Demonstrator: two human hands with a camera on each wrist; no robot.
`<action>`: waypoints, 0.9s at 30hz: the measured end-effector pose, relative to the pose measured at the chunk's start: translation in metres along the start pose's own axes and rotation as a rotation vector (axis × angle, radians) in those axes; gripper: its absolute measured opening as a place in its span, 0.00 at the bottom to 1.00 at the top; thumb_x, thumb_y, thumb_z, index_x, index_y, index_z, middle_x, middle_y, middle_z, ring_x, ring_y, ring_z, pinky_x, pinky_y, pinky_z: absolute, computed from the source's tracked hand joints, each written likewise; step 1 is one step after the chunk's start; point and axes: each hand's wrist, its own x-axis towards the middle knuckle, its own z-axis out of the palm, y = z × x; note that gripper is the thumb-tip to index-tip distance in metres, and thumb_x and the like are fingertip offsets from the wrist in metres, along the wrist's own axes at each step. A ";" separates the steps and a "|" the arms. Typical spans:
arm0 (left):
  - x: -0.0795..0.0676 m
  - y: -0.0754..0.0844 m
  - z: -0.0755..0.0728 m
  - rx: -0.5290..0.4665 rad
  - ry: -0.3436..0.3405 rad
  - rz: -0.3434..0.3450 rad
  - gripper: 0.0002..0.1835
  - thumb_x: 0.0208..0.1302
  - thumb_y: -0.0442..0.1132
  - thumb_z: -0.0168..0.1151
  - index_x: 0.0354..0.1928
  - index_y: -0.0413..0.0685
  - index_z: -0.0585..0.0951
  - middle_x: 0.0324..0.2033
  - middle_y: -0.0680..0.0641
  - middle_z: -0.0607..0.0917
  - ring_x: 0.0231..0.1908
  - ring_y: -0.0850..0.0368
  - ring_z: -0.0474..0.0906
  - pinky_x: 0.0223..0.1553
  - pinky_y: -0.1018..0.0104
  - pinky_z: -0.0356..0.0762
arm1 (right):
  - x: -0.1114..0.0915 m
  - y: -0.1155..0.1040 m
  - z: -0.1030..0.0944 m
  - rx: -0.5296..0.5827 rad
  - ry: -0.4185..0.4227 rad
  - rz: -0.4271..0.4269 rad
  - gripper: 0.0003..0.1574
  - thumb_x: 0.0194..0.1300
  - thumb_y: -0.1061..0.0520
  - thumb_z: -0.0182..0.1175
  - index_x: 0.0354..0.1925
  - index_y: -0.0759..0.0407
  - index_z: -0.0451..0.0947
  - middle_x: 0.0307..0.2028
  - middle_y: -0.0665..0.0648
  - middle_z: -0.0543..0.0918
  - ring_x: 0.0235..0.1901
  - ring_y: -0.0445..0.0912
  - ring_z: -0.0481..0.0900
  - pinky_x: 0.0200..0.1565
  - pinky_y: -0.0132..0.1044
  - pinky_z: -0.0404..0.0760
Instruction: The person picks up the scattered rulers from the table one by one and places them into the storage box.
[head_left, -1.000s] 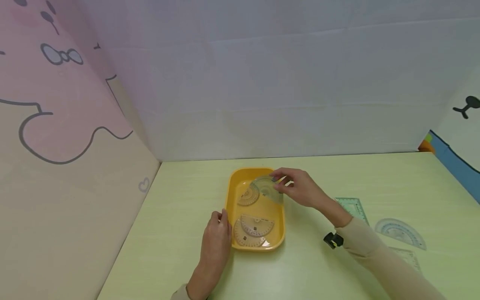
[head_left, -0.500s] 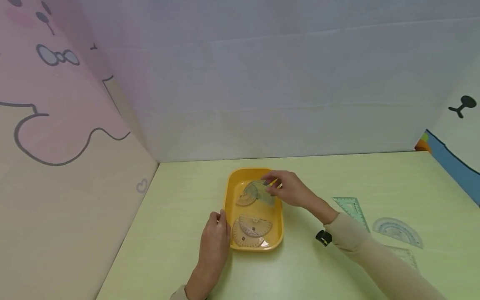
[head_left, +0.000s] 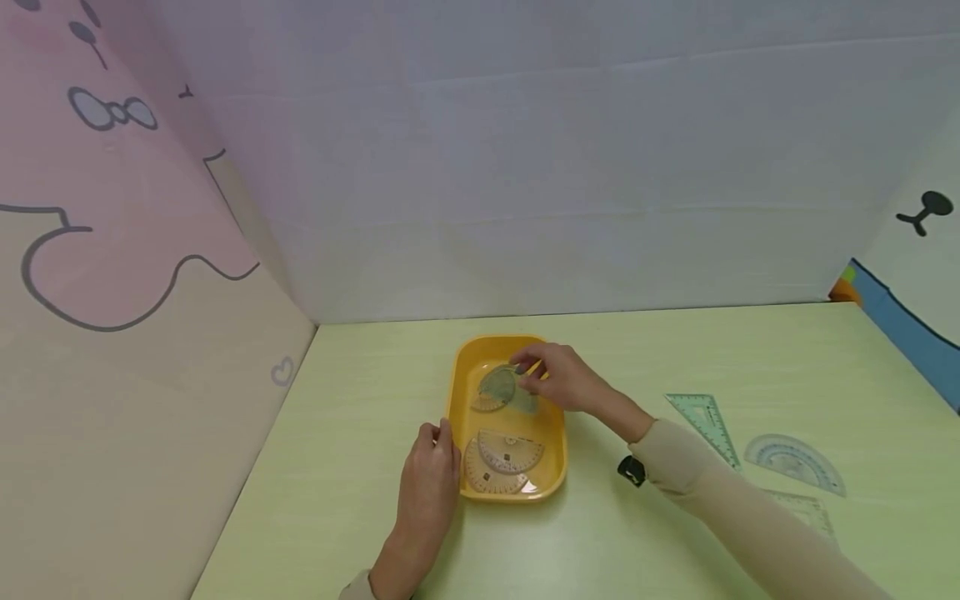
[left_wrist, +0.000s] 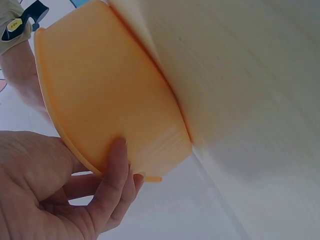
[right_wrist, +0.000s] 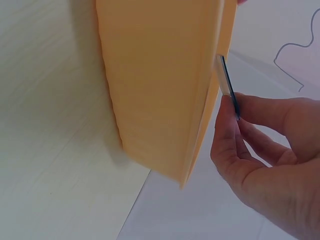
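A yellow tray [head_left: 551, 477] stands on the table, and my left hand [head_left: 429, 482] grips its left rim. In the left wrist view, the fingers of that hand lie against the tray's outer wall [left_wrist: 110, 80]. Over the far part of the tray, my right hand [head_left: 562, 379] pinches a green-tinted clear protractor [head_left: 501, 382] between thumb and fingers. In the right wrist view the protractor [right_wrist: 229, 82] shows edge-on beside the rim. It overlaps a small clear protractor [head_left: 490, 405] lying in the tray. Nearer me in the tray are two overlapping clear protractors [head_left: 517, 450].
To the right on the table lie a green set square [head_left: 708, 421], a clear protractor [head_left: 797, 462] and a clear measuring piece [head_left: 806, 507] partly behind the right sleeve. A white sheet [head_left: 570, 192] rises behind the table, with a printed panel [head_left: 150, 350] at left.
My right hand has moved left over the tray with the green-tinted protractor, which now overlaps the small protractor there. The left hand keeps its grip on the rim.
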 end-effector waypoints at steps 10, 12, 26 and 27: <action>0.000 -0.001 0.002 -0.012 0.013 0.005 0.16 0.62 0.25 0.70 0.52 0.26 0.82 0.35 0.39 0.78 0.31 0.50 0.81 0.32 0.62 0.85 | 0.007 -0.003 0.010 -0.024 0.009 -0.003 0.17 0.68 0.69 0.64 0.55 0.71 0.80 0.45 0.64 0.85 0.42 0.53 0.84 0.45 0.42 0.86; 0.000 -0.002 0.002 -0.013 0.020 0.008 0.16 0.62 0.25 0.70 0.51 0.26 0.82 0.35 0.39 0.78 0.30 0.50 0.80 0.32 0.62 0.85 | 0.008 -0.003 0.012 -0.021 0.009 -0.004 0.17 0.68 0.69 0.64 0.55 0.71 0.80 0.45 0.64 0.85 0.42 0.53 0.84 0.45 0.42 0.86; 0.000 0.000 0.001 -0.010 0.002 -0.005 0.18 0.61 0.25 0.70 0.53 0.26 0.82 0.34 0.40 0.78 0.29 0.51 0.80 0.31 0.62 0.84 | 0.012 -0.005 0.028 0.003 -0.023 0.046 0.16 0.67 0.69 0.65 0.54 0.70 0.81 0.43 0.62 0.84 0.39 0.49 0.82 0.43 0.39 0.85; 0.000 0.000 0.001 -0.008 0.010 0.001 0.17 0.61 0.25 0.71 0.52 0.26 0.82 0.34 0.40 0.77 0.29 0.51 0.79 0.31 0.62 0.84 | 0.012 -0.005 0.029 0.002 -0.025 0.048 0.16 0.67 0.69 0.65 0.54 0.70 0.81 0.43 0.62 0.84 0.39 0.49 0.82 0.43 0.39 0.85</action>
